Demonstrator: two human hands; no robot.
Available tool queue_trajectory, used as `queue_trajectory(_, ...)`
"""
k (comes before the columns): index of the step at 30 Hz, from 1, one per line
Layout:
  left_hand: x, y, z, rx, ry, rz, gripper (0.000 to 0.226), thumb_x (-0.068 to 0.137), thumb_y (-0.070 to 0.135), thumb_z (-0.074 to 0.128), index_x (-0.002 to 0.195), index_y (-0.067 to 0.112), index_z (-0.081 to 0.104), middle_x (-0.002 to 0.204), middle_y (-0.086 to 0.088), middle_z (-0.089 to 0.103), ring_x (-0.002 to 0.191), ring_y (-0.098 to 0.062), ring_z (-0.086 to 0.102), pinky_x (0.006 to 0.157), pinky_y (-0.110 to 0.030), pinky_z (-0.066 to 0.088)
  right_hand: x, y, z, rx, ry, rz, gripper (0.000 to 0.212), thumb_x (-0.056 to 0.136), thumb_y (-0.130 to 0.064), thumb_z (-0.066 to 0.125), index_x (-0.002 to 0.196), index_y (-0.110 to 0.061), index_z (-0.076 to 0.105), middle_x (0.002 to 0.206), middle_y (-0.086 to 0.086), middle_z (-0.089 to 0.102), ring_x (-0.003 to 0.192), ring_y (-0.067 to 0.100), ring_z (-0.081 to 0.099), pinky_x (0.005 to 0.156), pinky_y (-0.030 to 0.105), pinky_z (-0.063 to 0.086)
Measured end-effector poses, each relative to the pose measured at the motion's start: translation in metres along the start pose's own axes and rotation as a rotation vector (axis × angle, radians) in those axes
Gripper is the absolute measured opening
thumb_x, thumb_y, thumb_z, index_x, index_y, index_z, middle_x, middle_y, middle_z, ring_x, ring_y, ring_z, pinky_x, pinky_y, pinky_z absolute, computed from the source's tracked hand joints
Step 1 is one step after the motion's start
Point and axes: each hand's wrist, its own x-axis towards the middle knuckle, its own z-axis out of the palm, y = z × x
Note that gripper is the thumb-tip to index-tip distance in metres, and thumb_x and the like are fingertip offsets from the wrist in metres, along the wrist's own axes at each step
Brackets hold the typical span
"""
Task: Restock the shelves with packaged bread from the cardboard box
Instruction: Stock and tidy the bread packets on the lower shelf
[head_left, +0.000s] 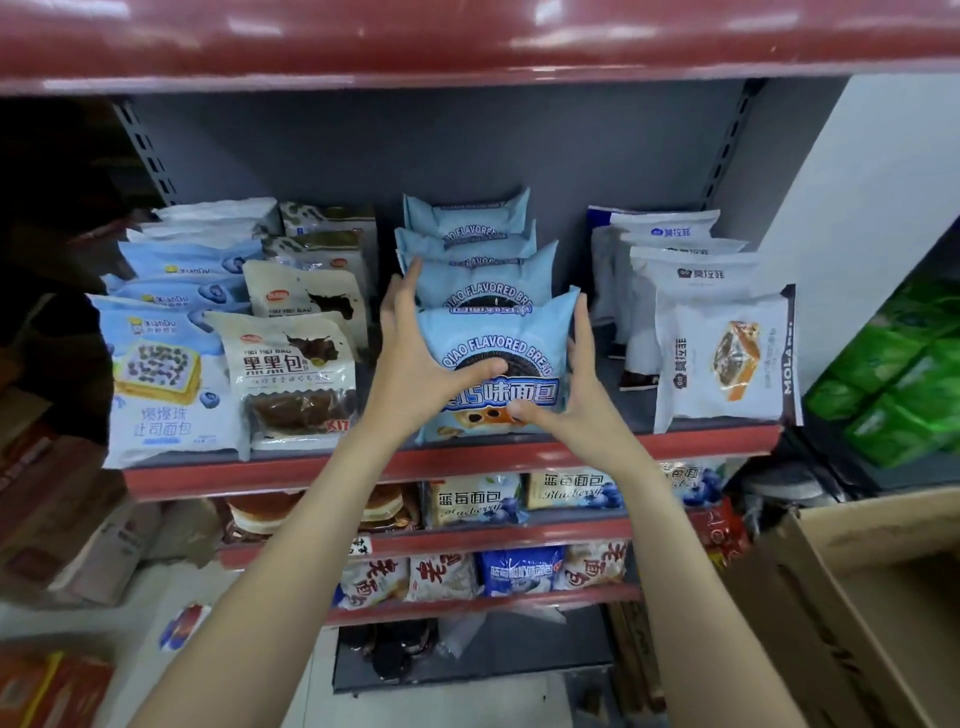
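Two bare forearms rise from the bottom edge, cut off below the elbows, and reach to the front blue bread packet (496, 364) standing at the lip of the red-edged shelf (452, 460). Left hand (415, 358) grips the packet's left side: its thumb lies across the printed cookie picture, and its fingers run up behind the packet's left edge, where their tips are hidden. Right hand (571, 384) grips the right side, thumb pressed on the lower front, fingers wrapped round the right edge and partly out of sight.

The packet is pale blue, puffy, upright, with a crimped top seam, the words "FLAVORED BREAD" in an arc, a dark round cookie and large blue Chinese characters; the hands cover part of the print. Behind it stands a row of matching blue packets (470, 239), each showing only its top portion.

Left of the held packet stand cream chocolate-bread packets (291, 369), and further left, blueberry toast packets (166, 384). Right of it stand white packets (722, 353) with an orange-brown pastry picture.

Below it, the lower shelves carry blurred packets, partly hidden by the arms. A cardboard box (862, 587) sits lower right of the packet, cut off by the frame; its contents cannot be seen. Green packs (893, 374) at far right are blurred.
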Motion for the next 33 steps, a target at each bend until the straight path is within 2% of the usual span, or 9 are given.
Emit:
queue_trajectory(5,0.006,-0.012,-0.009,-0.018,-0.020,0.029,0.121,0.050,0.052,0.083,0.149,0.028,0.017,0.151,0.004,0.024,0.130,0.005,0.025,0.101,-0.003,0.020,0.003,0.001,0.016,-0.035,0.026,0.012,0.110,0.084,-0.012,0.069,0.142,-0.040,-0.019,0.151,-0.015,0.026,0.133,0.002,0.040,0.105,0.026,0.041)
queue_trajectory(7,0.005,-0.013,-0.011,-0.023,-0.017,0.021,0.119,0.053,0.049,0.086,0.148,0.030,0.017,0.152,0.001,0.022,0.134,-0.001,0.026,0.105,-0.012,0.024,0.005,-0.001,0.018,-0.051,0.028,0.008,0.109,0.084,-0.012,0.070,0.141,-0.043,-0.018,0.155,-0.007,0.022,0.135,0.005,0.038,0.105,0.023,0.040)
queue_trajectory(10,0.001,-0.011,-0.011,0.028,-0.011,0.009,0.119,0.052,0.055,0.084,0.146,0.040,0.014,0.152,-0.003,0.017,0.139,-0.017,0.028,0.110,-0.033,0.031,0.002,-0.005,0.015,-0.050,0.044,0.022,0.110,0.080,-0.021,0.075,0.142,-0.049,-0.012,0.158,-0.003,0.016,0.139,0.010,0.034,0.108,0.033,0.039)
queue_trajectory(14,-0.007,-0.007,-0.015,0.079,-0.018,0.013,0.112,0.053,0.068,0.074,0.145,0.041,0.018,0.149,-0.003,0.015,0.142,-0.020,0.022,0.113,-0.041,0.030,-0.002,-0.004,0.009,-0.131,0.092,0.045,0.106,0.077,-0.050,0.073,0.143,-0.055,-0.010,0.159,-0.010,0.009,0.143,0.017,0.025,0.113,0.051,0.029)
queue_trajectory(20,-0.023,-0.002,-0.018,0.171,0.040,0.021,0.087,0.074,0.061,0.068,0.145,0.036,0.025,0.157,-0.005,0.005,0.146,-0.017,0.003,0.107,-0.031,0.020,-0.008,-0.003,0.008,-0.150,0.098,0.057,0.104,0.078,-0.052,0.070,0.145,-0.052,-0.010,0.157,-0.017,0.005,0.145,0.008,0.015,0.116,0.049,0.023)
queue_trajectory(24,-0.037,0.014,-0.016,0.256,0.177,0.143,0.062,0.083,0.053,0.053,0.136,0.021,0.044,0.149,-0.007,0.030,0.140,-0.024,0.022,0.113,-0.040,0.026,-0.016,-0.010,0.004,-0.253,0.090,0.001,0.091,0.088,-0.045,0.061,0.150,-0.039,-0.005,0.153,-0.024,0.000,0.144,-0.001,0.002,0.118,0.035,0.014)
queue_trajectory(26,-0.040,0.031,-0.008,0.306,0.292,0.302,0.046,0.088,0.040,0.055,0.126,0.015,0.053,0.137,-0.006,0.045,0.132,-0.024,0.034,0.111,-0.039,0.030,-0.022,-0.021,-0.008,-0.358,0.125,-0.039,0.074,0.092,-0.045,0.054,0.150,-0.038,0.009,0.156,-0.015,0.010,0.145,0.002,0.006,0.117,0.032,0.015)
queue_trajectory(29,-0.045,0.070,0.015,0.260,0.379,0.529,0.030,0.089,0.024,0.055,0.114,0.009,0.061,0.118,-0.005,0.059,0.115,-0.021,0.048,0.104,-0.027,0.033,-0.028,-0.040,-0.042,-0.551,0.201,-0.142,0.044,0.097,-0.034,0.051,0.139,-0.026,0.044,0.145,-0.005,0.039,0.135,0.008,0.032,0.109,0.023,0.026)
queue_trajectory(33,-0.045,0.115,0.066,-0.076,0.166,0.411,0.029,0.088,0.029,0.053,0.117,0.023,0.053,0.107,0.008,0.063,0.103,-0.007,0.058,0.093,-0.019,0.042,-0.040,-0.058,-0.106,-0.668,0.344,-0.244,0.023,0.092,-0.022,0.053,0.109,-0.019,0.068,0.109,-0.006,0.067,0.094,0.003,0.057,0.082,0.024,0.046)
